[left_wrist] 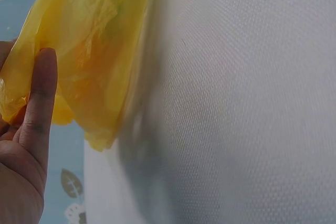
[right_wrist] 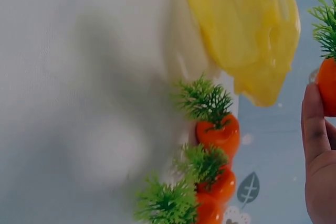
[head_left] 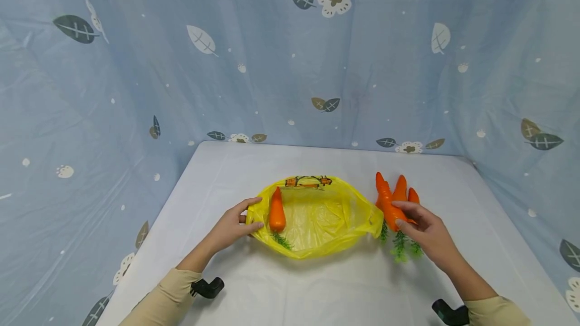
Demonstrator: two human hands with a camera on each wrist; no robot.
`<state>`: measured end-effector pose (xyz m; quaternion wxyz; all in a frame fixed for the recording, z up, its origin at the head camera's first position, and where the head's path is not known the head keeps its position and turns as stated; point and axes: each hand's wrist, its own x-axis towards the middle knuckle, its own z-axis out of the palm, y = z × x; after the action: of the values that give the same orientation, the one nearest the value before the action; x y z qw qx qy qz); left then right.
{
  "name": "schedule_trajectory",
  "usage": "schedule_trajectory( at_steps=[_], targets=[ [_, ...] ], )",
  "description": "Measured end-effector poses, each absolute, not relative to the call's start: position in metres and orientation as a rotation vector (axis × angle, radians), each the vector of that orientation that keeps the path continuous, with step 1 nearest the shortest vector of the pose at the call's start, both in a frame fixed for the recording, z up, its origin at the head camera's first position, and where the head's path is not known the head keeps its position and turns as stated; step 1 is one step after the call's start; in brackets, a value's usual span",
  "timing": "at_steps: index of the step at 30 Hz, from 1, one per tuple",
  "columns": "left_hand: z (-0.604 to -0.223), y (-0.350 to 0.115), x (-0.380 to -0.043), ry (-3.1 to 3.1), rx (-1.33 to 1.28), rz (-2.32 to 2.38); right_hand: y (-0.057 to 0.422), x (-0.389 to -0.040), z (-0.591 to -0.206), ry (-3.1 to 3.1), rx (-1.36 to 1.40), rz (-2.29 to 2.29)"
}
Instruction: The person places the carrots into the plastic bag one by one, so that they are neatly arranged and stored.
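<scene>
A yellow plastic bag point(head_left: 335, 220) lies spread open at the middle of the table, a toy carrot point(head_left: 277, 213) with a green top inside its left end. At that end my left hand point(head_left: 237, 220) pinches the rim between thumb and fingers; the left wrist view shows the thumb point(left_wrist: 42, 93) against the plastic. To the right of the bag, my right hand point(head_left: 423, 223) grips another carrot point(right_wrist: 329, 85) by its leafy end, raised over the pile. Several more carrots point(right_wrist: 218, 135) lie below it, partly hidden by the hand in the head view.
The white table point(head_left: 299, 296) has a far edge against a blue patterned curtain point(head_left: 254, 64), which also hangs along both sides. Black wrist mounts point(head_left: 208, 288) stick out inward from both sleeves. Green tops of the pile point(head_left: 400, 248) point toward the near side.
</scene>
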<state>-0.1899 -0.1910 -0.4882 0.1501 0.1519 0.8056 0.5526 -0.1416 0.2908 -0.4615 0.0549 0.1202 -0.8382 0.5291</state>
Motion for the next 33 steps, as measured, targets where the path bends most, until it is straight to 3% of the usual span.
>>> schedule_trajectory(
  at_steps=[33],
  targets=[
    [-0.489, -0.189, -0.189, 2.322, 0.444, 1.583, 0.254, -0.153, -0.450, -2.464, 0.598, 1.789]
  ],
)
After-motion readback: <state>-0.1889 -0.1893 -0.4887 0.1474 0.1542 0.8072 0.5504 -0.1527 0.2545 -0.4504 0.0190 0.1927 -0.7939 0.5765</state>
